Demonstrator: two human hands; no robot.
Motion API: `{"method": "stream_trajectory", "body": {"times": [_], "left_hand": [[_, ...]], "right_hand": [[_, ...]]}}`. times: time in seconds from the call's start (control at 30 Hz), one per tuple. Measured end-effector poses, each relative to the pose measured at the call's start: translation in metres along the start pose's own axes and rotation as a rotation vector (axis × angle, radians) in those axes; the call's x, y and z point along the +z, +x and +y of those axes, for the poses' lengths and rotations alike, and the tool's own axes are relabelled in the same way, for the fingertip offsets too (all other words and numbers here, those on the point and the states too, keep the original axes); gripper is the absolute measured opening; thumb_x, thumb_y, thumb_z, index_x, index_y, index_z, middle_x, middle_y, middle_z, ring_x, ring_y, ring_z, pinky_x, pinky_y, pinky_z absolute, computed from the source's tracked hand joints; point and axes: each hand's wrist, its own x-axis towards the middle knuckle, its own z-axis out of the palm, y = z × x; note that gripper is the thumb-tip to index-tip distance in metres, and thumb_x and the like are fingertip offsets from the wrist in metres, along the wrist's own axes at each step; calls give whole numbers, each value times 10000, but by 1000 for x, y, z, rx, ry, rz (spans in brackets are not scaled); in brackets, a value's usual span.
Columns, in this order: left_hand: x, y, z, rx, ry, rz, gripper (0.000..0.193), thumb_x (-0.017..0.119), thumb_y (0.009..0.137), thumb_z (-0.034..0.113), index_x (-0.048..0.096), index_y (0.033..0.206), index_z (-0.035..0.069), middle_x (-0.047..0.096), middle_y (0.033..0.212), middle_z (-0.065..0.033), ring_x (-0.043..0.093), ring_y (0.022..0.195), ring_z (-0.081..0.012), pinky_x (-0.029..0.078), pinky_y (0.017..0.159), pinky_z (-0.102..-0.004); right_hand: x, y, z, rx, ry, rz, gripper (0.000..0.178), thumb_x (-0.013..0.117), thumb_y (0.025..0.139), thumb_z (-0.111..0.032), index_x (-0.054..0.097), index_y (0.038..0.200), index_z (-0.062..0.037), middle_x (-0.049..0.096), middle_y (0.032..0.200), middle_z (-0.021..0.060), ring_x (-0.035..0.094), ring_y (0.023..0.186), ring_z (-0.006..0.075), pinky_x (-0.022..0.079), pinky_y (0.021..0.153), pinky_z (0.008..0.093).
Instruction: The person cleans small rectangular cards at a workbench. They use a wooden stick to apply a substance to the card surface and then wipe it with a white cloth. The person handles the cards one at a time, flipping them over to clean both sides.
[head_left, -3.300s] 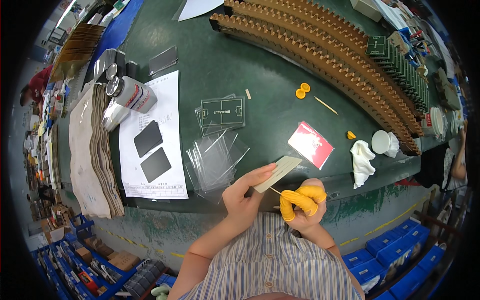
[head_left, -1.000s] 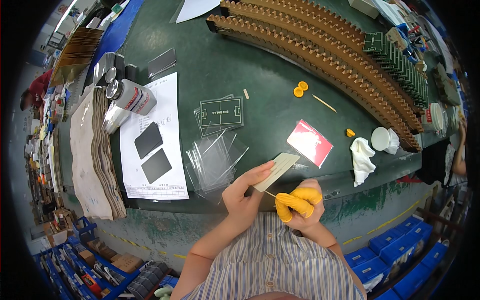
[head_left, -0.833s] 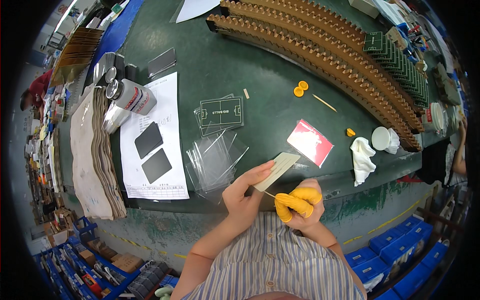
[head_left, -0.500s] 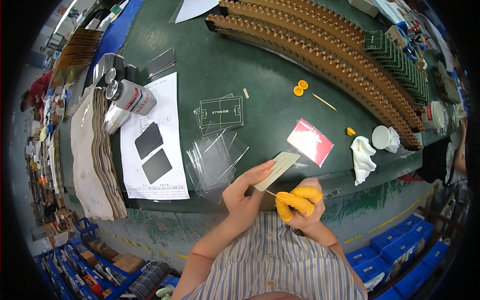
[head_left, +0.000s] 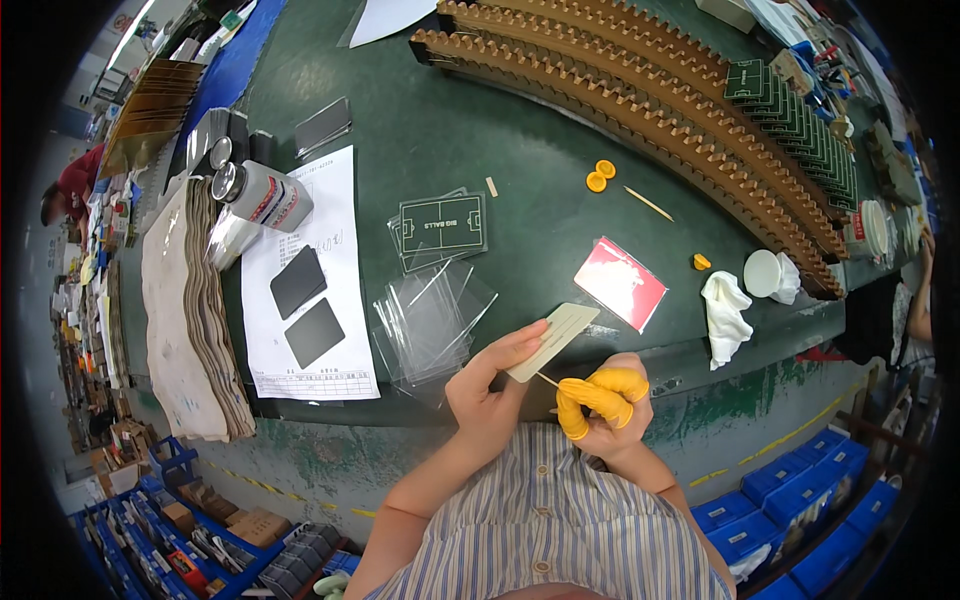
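Observation:
My left hand [head_left: 484, 390] pinches a pale beige card [head_left: 557, 340] between thumb and fingers, tilted above the table's near edge. Yellow finger cots cover some fingers of my right hand [head_left: 606, 408]. Those fingers are closed on a thin wooden toothpick [head_left: 546, 379], whose far end reaches the card's lower right edge; contact there is too small to tell. Just beyond the card lies a red and white card [head_left: 622, 285] in a clear sleeve. Left of my hands is a pile of clear plastic sleeves [head_left: 430, 315], with a green sleeved card [head_left: 441, 222] behind it.
Long brown notched racks [head_left: 620, 110] curve across the far right, with green cards [head_left: 800, 135] in them. A white cloth [head_left: 726, 320], yellow finger cots [head_left: 597, 182] and a toothpick [head_left: 650, 204] lie on the right. A metal can [head_left: 265, 195] and dark cards [head_left: 315, 333] rest on paper at left.
My right hand has shifted slightly to the right, along with the toothpick. My left hand and the beige card stay nearly in place.

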Motion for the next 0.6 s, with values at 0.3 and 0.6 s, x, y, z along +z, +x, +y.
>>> {"method": "stream_trajectory", "body": {"times": [0.3, 0.6], "left_hand": [[0, 0, -1, 3, -5, 1, 189, 574, 814, -113, 586, 983, -32, 621, 1098, -213, 615, 1016, -235, 481, 865, -289], [1, -1, -1, -31, -47, 27, 232, 567, 770, -128, 609, 977, -33, 630, 1106, -184, 616, 1029, -233, 471, 881, -287]], "right_hand": [[-1, 2, 0, -13, -4, 0, 304, 791, 602, -52, 647, 869, -53, 520, 827, 57, 520, 649, 228, 416, 579, 324], [0, 1, 1, -3, 3, 15, 299, 791, 612, -53, 640, 870, -51, 523, 827, 62, 521, 646, 231, 415, 572, 324]]}}
